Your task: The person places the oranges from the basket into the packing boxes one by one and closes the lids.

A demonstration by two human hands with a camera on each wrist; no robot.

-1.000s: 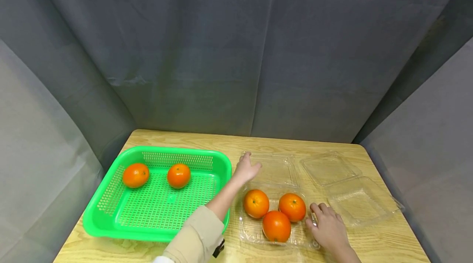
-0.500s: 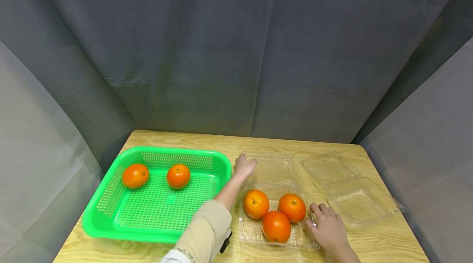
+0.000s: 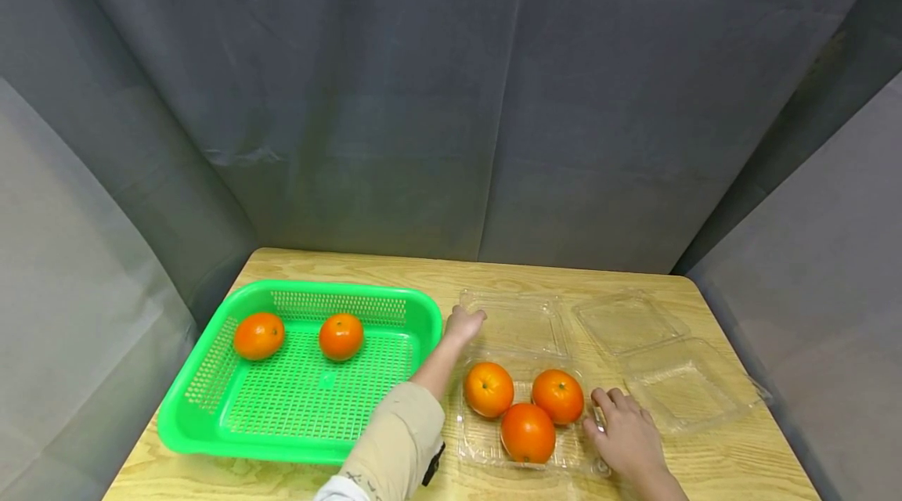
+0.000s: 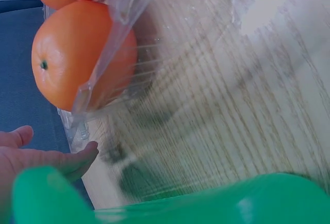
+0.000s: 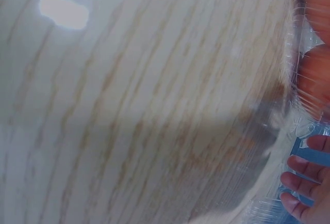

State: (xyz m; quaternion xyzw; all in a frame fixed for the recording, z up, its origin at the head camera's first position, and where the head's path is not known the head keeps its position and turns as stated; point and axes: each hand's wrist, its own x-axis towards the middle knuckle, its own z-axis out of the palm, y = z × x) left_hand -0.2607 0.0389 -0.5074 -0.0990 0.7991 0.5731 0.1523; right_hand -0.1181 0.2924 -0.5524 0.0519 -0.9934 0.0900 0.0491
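Observation:
A clear plastic clamshell container [image 3: 472, 442] lies unfolded, its lid [image 3: 524, 325] flat behind its base. Three oranges [image 3: 528, 433] sit in the base; one orange [image 4: 77, 53] shows large in the left wrist view. My left hand [image 3: 465, 323] is at the lid's left edge, fingers extended and holding nothing. Whether it touches the lid I cannot tell. Beside the base's right wall is my right hand [image 3: 627, 438], its fingers loosely spread in the right wrist view and nothing in them; contact with the wall is unclear.
A green plastic basket [image 3: 299, 450] stands at the left, with two oranges [image 3: 341, 337] inside. Its right rim lies close under my left forearm. A second clear clamshell [image 3: 694, 383] lies unfolded at the right of the wooden table [image 3: 395, 260]. Grey curtains [image 3: 395, 94] enclose the table.
My left hand has shifted slightly left and its fingers have drawn back from the lid's back left corner. The right hand, oranges and containers have stayed put.

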